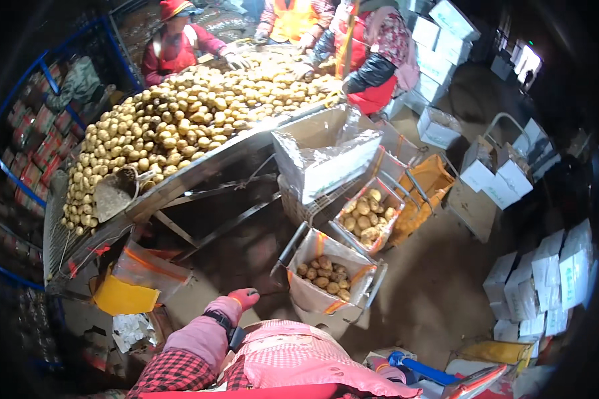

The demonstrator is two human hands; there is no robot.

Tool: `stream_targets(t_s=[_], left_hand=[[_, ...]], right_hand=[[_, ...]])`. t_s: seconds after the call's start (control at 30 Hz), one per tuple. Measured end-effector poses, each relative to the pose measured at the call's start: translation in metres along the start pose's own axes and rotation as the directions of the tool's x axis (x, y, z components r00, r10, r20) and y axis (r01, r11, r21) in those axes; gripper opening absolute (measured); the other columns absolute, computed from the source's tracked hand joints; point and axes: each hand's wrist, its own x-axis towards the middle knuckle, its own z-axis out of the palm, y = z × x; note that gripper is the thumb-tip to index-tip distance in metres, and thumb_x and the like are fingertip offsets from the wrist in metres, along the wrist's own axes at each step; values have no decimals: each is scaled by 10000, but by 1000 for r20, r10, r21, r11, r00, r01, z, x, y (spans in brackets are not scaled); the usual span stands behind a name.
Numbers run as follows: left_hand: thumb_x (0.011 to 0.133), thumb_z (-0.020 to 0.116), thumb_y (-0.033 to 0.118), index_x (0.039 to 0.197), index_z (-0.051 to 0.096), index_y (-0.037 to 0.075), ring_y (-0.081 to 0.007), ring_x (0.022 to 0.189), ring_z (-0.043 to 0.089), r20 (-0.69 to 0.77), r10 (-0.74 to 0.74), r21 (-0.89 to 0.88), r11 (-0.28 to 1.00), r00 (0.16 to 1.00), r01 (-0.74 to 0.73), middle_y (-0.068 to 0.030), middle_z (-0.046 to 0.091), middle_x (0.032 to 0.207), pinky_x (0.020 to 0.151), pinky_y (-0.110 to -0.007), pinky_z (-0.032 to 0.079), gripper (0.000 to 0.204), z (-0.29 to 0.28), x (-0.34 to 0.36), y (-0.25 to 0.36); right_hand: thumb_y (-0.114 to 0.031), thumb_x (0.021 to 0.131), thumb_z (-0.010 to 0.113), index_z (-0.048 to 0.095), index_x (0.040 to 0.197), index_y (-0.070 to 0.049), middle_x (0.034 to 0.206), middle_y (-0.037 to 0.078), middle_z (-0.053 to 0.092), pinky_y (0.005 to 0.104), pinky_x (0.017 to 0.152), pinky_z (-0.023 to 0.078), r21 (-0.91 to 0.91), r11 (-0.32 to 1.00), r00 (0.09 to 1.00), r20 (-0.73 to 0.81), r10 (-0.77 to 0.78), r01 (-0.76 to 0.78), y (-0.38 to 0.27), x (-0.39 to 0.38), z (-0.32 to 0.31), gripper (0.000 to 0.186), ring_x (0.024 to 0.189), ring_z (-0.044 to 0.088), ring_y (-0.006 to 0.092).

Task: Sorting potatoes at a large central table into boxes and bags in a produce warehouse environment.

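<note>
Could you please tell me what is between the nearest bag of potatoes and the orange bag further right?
Another open bag of potatoes stands between the nearest bag and the orange bag, as the head view shows.

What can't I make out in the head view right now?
- Right hand: can't be told apart from the clutter by the lower edge, beside the pink apron.
- Left hand: too small and blurred to read its finger positions.
- Potatoes in the nearest container: the top ones hide those beneath.
- Large white box: its near wall hides the bottom.
- Co-worker in orange vest: head cut off by the top edge.
</note>
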Motion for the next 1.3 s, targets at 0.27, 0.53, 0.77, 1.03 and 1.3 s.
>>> stream_targets(t_s=[0.27, 0.53, 0.77, 1.03, 1.3], left_hand=[[880, 575, 450, 1257, 605, 160, -255, 1104, 615, 64, 138, -320, 941, 988, -110, -112, 654, 1189, 941, -341, 467, 478, -52, 24, -55], [920, 604, 327, 1336, 520, 39, -146, 1075, 583, -38, 513, -481, 743, 857, -466, -91, 630, 1210, 943, -293, 454, 513, -251, 17, -61], [913, 613, 241, 1304, 544, 14, -152, 1083, 586, -185, 441, -645, 620, 878, -447, -78, 636, 1179, 956, -294, 452, 457, -350, 47, -64], [905, 627, 296, 1331, 527, 48, -222, 1155, 577, 14, 510, -457, 768, 860, -448, -142, 616, 1248, 995, -324, 426, 503, -421, 82, -46], [782, 725, 104, 1338, 494, -8, -287, 1222, 516, -649, 471, -24, 772, 598, -635, -165, 551, 1309, 1062, -370, 375, 612, -537, 193, 1]], right_hand=[[-415, 876, 545, 688, 1098, -116, 1122, 153, 668, 397, 886, 512, 492, 804, 904, -78, 421, -332, -84, 17, -200, 399, 1018, 658, 316], [-529, 868, 516, 596, 1278, -134, 1332, 186, 547, 435, 1021, 421, 178, 856, 872, 34, 489, -486, -236, 27, -318, 575, 1216, 540, 350], [-493, 851, 579, 574, 1288, -126, 1227, 208, 611, 423, 973, 449, 558, 829, 970, -178, 167, -41, -410, 69, -440, 571, 1134, 588, 364], [-402, 851, 603, 544, 1315, -89, 1192, 165, 642, 381, 931, 482, 391, 912, 976, -214, -44, 126, -504, 114, -619, 563, 1075, 632, 298], [-333, 746, 719, 494, 1339, -80, 1286, 224, 506, 439, 1045, 381, -180, 862, 393, -833, -390, 475, -597, 244, -855, 682, 1210, 481, 395]])
